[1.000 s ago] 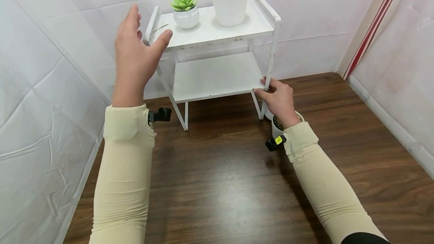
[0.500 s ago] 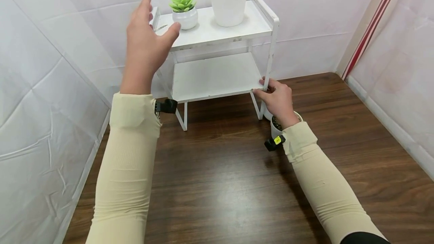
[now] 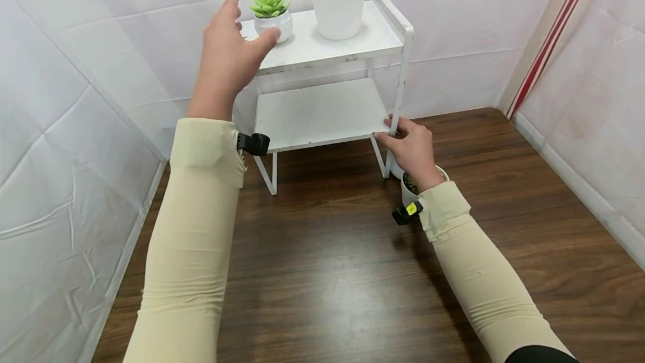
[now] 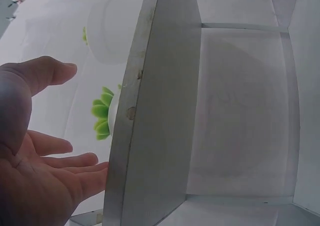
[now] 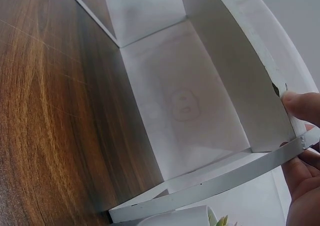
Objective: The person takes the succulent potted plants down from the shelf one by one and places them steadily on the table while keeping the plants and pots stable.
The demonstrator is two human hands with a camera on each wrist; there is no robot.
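Observation:
A white two-tier shelf stand stands at the back of the table. On its top tier, a small succulent in a round white pot is at the left. Beside it stands a larger succulent in a tall white pot. My left hand hovers over the top tier's left end, fingers extended and thumb apart, thumb tip overlapping the small pot. In the left wrist view its palm holds nothing, near the green leaves. My right hand grips the stand's lower tier at the right front leg.
Below my right wrist, a white pot stands on the brown wooden table, partly hidden by the hand and sleeve. The lower tier is bare. White sheeting hangs behind and at both sides.
My left hand has moved right and slightly forward, from beside the stand's left end toward the small succulent pot. My right hand keeps its grip on the stand.

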